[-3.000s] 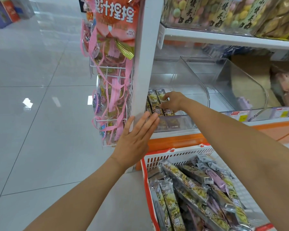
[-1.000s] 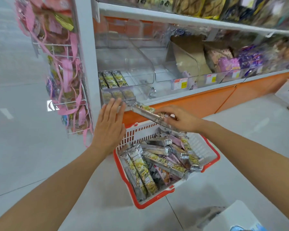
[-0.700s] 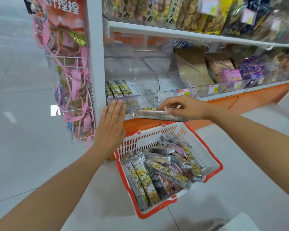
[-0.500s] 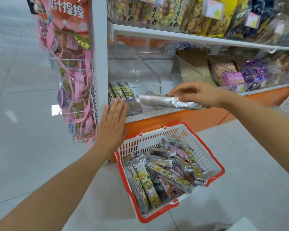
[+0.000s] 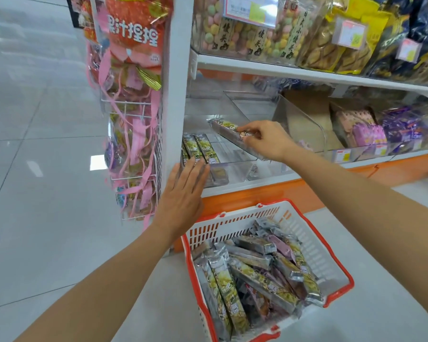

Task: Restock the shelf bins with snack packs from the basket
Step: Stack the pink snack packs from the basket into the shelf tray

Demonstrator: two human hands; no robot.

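snack pack (image 5: 226,130): long foil, green print | R hand (image 5: 267,141) fingers pinch it | L hand (image 5: 183,198) flat on bin (image 5: 232,169) | pack end hidden

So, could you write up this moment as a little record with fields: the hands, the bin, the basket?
right hand: pinches one snack pack, tilted, in the open top of the clear bin
left hand: flat, fingers straight, against the clear bin's front wall
in the bin: a few green packs lined up along its left side
basket: below the bin, holding many loose packs
further right: pink packs and purple packs
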